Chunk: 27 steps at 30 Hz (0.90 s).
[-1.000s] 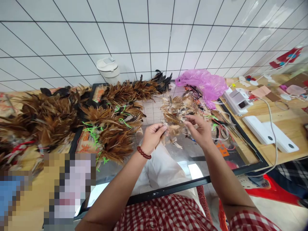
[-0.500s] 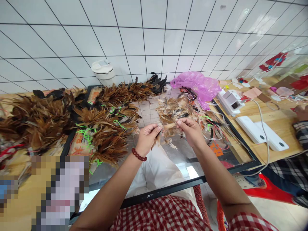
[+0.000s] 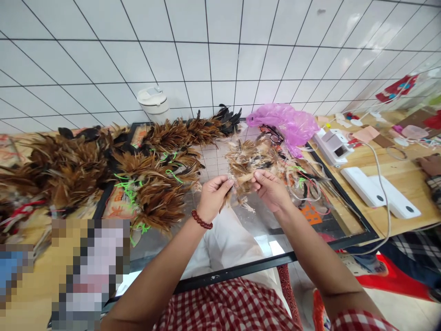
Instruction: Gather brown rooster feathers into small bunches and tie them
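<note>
My left hand (image 3: pixel 214 196), with a beaded bracelet at the wrist, pinches a small bunch of feathers (image 3: pixel 226 202) between thumb and fingers; dark brown tips poke out below. Close by on its right, my right hand (image 3: pixel 272 189) has thumb and forefinger closed on a pale tan feather (image 3: pixel 245 177) that stretches toward my left hand. Behind both hands lies a pile of loose feathers (image 3: pixel 253 154) on the glass tabletop (image 3: pixel 220 158). To the left are brown feather bundles (image 3: pixel 158 202) tied with bright green string (image 3: pixel 127 191).
A long feather garland (image 3: pixel 186 131) runs along the back near a white lidded container (image 3: pixel 153 103). Glasses (image 3: pixel 274 134) lie beside a purple plastic bag (image 3: pixel 284 122). Rightward are white power strips (image 3: pixel 381 191), a cable (image 3: pixel 379 174) and scraps. Another person's sleeve (image 3: pixel 434 186) shows at the right edge.
The whole view has shifted slightly, so things sit a little farther right. Both hands keep their pinches and stay close together. The other person's hand at the right has moved a little.
</note>
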Available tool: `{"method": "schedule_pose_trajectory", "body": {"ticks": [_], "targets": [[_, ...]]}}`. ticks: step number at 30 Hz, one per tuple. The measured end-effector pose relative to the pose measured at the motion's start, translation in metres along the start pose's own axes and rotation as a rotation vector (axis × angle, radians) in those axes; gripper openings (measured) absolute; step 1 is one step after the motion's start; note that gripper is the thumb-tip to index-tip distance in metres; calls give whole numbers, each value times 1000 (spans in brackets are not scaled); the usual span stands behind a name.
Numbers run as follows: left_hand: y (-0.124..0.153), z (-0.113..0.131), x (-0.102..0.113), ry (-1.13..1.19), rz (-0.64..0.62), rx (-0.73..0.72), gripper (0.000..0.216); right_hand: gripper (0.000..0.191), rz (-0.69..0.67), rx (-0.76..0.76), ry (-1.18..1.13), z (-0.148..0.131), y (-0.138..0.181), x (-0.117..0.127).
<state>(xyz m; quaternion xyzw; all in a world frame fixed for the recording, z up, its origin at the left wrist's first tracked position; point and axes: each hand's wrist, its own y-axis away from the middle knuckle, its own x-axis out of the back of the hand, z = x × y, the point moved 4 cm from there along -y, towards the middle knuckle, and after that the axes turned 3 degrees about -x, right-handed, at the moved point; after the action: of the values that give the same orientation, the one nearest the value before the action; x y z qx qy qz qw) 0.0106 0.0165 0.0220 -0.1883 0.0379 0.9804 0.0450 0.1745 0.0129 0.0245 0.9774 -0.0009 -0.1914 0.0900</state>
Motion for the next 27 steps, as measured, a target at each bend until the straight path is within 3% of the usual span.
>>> {"method": "schedule_pose_trajectory", "body": {"ticks": [2, 5, 9, 14, 20, 23, 27], "targets": [[-1, -3, 1, 24, 16, 19, 26, 31, -9, 45, -39, -6, 2, 2], [-4, -4, 4, 77, 58, 31, 26, 33, -137, 108, -21, -17, 8, 1], [-1, -1, -1, 100, -34, 188, 29, 27, -253, 165, 232, -17, 13, -6], [11, -2, -14, 157, -126, 357, 30, 17, -196, 263, 362, -2, 10, -13], [11, -10, -12, 92, -114, 371, 36, 10, -10, 509, 596, -8, 14, -12], [12, -12, -11, 38, -148, 393, 35, 9, -13, 554, 623, -9, 15, -13], [13, -9, -11, -38, -230, 349, 32, 16, -117, 464, 601, -7, 12, -14]]}}
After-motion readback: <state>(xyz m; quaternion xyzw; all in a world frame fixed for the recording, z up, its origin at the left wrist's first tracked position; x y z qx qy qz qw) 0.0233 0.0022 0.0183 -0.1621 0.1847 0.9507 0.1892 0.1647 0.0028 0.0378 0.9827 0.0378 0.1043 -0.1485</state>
